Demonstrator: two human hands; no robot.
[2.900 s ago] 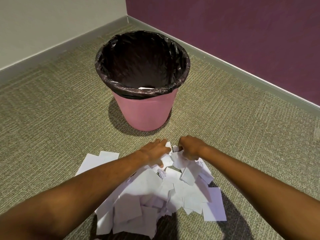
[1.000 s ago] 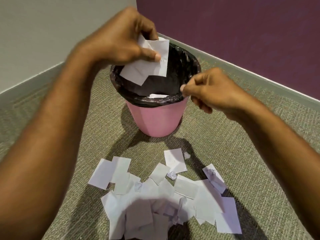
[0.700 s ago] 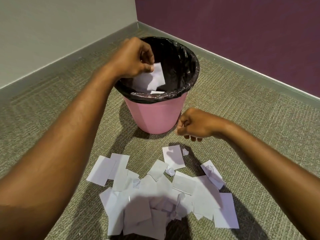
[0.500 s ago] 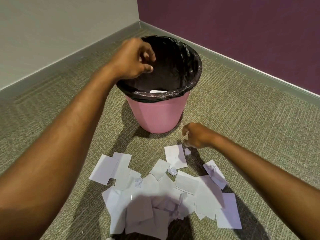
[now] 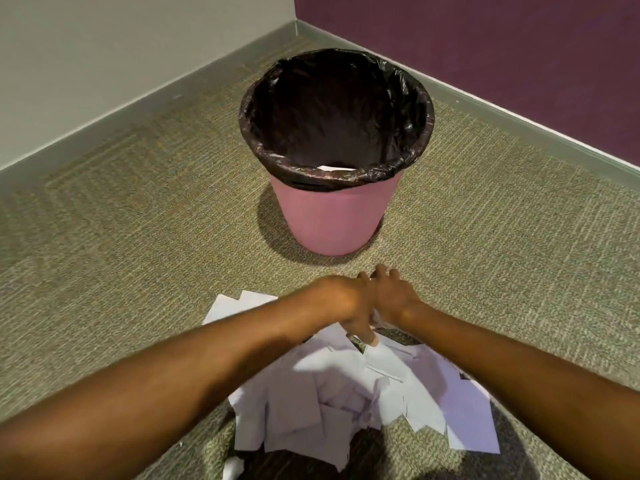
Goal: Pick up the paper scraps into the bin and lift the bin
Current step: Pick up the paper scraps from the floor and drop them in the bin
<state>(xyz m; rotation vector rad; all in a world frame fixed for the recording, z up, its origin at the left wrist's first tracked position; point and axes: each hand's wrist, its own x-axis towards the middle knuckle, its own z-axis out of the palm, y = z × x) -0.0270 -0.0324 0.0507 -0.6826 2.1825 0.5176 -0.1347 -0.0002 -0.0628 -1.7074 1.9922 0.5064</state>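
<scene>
Pink bin point(image 5: 332, 220), black liner point(image 5: 408, 109), upright on carpet point(image 5: 138, 209) by the room corner; one white scrap point(image 5: 333, 167) shows inside. Paper scraps point(image 5: 346, 386): heaped on the carpet near the bin. Left hand point(image 5: 341, 303): fingers stretched down onto the heap's far edge. Right hand point(image 5: 393, 297): touching the left, grip cannot be told.
</scene>
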